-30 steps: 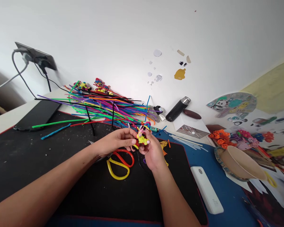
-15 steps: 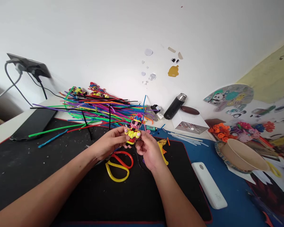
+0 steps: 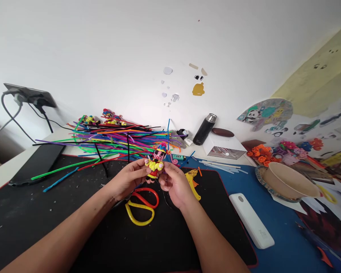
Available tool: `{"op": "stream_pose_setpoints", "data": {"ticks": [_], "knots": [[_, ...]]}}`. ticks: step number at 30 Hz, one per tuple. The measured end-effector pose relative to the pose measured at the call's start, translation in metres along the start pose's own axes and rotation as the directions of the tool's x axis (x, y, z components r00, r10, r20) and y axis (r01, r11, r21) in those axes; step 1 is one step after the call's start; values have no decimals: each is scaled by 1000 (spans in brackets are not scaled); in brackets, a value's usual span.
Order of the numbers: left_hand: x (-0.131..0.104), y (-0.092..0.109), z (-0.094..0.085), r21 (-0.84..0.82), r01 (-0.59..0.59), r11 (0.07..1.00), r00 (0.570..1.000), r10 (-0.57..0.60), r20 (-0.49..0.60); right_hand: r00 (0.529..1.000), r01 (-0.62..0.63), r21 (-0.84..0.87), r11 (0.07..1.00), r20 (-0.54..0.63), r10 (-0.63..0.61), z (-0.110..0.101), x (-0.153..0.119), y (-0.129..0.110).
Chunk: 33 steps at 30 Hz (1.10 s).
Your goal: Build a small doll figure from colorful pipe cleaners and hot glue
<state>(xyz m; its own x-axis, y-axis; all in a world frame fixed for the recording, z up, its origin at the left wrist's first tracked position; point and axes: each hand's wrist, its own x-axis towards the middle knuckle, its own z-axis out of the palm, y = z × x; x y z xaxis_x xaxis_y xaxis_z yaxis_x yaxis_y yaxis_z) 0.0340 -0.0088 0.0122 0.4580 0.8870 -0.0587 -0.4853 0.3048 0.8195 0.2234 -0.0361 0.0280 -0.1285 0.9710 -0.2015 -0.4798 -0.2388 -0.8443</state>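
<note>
Between my two hands is a small pipe-cleaner doll, upright, with a blue and red hat, a pink face, yellow arms and a red and yellow lower body. My left hand pinches its left side at the yellow arm. On the other side, the thumb and fingers of my right hand close on the doll's edge. Just below the hands lie scissors with one red and one yellow handle, their blades hidden under my left hand. A yellow glue gun rests right of my right hand, partly covered by it.
Behind the hands spreads a pile of colourful pipe cleaners, with finished dolls at its back. A black flask leans near a white box. To the right are a white power bank and a beige bowl.
The doll has shifted slightly left and down in view, and tilts a little differently in my fingers. The camera view has turned slightly. Both hands keep their hold.
</note>
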Motion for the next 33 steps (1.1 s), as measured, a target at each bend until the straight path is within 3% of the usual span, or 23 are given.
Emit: {"op": "stream_pose_setpoints", "data": {"ticks": [9,14,33], "knots": [[-2,2,-4,-193,105,976,994,-100,35,999,8,5,1000,48,-8,1,0,2],[-4,6,-9,-289,101,952,995,-96,31,998,3,16,1000,62,-4,2,-1,2],[-3,3,-12,-203,118,972,991,-129,-44,991,44,36,998,127,-49,5,-3,3]]}}
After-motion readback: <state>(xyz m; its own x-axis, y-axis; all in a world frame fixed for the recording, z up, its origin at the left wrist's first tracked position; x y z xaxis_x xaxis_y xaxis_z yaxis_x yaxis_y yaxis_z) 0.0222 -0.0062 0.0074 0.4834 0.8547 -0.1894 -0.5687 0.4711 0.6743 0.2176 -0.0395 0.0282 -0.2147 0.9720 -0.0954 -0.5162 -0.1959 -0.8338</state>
